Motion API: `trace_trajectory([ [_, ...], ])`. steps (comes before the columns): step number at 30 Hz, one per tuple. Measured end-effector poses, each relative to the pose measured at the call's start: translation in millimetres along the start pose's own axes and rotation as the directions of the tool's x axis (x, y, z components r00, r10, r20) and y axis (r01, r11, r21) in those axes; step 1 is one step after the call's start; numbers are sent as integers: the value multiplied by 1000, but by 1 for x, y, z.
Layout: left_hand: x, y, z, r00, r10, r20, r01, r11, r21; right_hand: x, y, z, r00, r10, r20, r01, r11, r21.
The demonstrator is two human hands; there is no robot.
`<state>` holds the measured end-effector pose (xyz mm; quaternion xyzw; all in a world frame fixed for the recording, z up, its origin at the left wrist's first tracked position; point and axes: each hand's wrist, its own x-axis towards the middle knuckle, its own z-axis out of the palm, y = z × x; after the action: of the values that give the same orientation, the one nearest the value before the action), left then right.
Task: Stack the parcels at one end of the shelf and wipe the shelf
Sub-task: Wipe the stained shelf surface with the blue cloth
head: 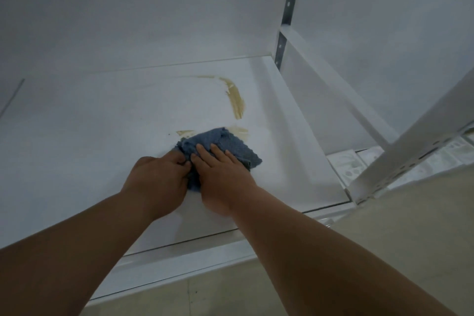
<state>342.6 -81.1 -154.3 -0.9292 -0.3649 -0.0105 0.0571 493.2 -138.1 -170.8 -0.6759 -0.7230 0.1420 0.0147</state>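
From the head camera, a blue cloth [220, 146] lay on the white shelf [89, 123]. The right hand [220, 174] pressed it flat with straight fingers; the left hand [159, 174] pinched its near-left edge. A tan smear [237, 100] curved just beyond, far-right of both hands. No parcels showed.

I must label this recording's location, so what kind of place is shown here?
Probably a storeroom or stock area: a white metal shelf board with a perforated steel upright post, bare white walls, and flat white packages on the level below.
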Motion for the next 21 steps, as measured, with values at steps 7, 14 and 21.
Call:
trace_trajectory([
  [7,69,41,-2,992,115,52,-115,993,15,-5,66,-13,976,217,-12,-216,975,51],
  [14,113,97,-3,969,171,180,-163,985,-59,-32,115,-11,888,452,-83,-445,891,95],
  [21,89,88,-5,972,163,172,-147,984,-97,-30,79,-7,873,477,-103,-462,876,140],
])
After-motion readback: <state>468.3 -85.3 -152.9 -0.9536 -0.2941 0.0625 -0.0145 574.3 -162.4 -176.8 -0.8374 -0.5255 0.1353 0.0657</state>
